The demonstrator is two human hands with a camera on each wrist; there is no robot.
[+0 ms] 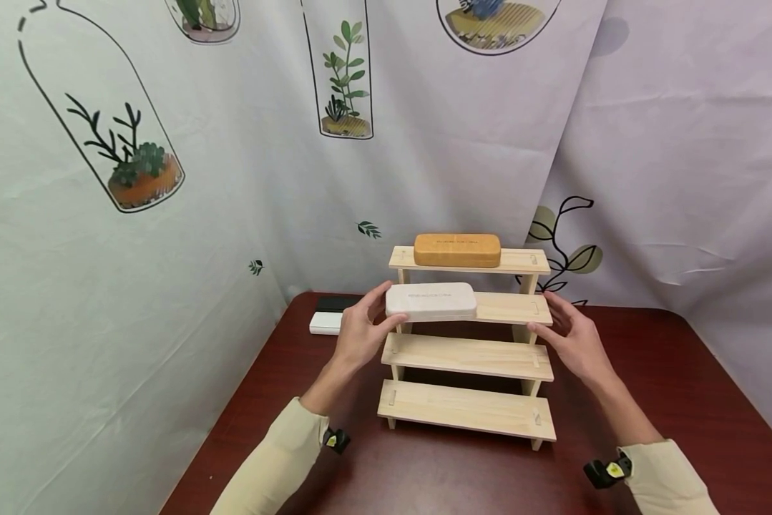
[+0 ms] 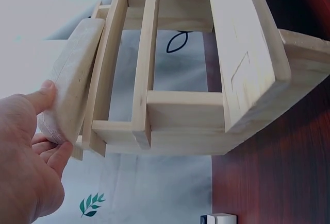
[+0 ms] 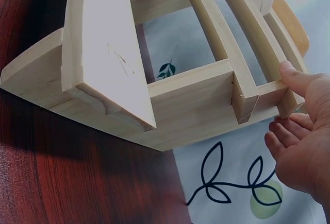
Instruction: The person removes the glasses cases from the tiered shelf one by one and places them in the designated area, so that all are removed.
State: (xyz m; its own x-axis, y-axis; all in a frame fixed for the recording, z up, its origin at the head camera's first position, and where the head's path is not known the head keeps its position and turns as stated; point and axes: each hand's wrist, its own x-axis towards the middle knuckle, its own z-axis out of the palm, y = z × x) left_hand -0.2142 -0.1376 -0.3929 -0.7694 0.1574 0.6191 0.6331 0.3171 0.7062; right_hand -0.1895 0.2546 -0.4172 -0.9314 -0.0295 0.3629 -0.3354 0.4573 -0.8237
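Observation:
A white glasses case [image 1: 431,301] lies at the left part of the second tier from the top of a wooden stepped display stand [image 1: 466,409]. My left hand [image 1: 360,332] grips the left end of that case, thumb at the front and fingers round the far side, as the left wrist view shows too. My right hand [image 1: 575,339] holds the right end of the same tier [image 3: 289,98], its thumb on the front edge and its fingers behind and below. A mustard-yellow glasses case [image 1: 457,250] sits on the top tier.
Behind my left hand, a white box-like item [image 1: 325,323] and a black one [image 1: 334,304] lie on the dark red table [image 1: 270,400]. A printed curtain [image 1: 231,214] hangs close behind the stand and along the left side.

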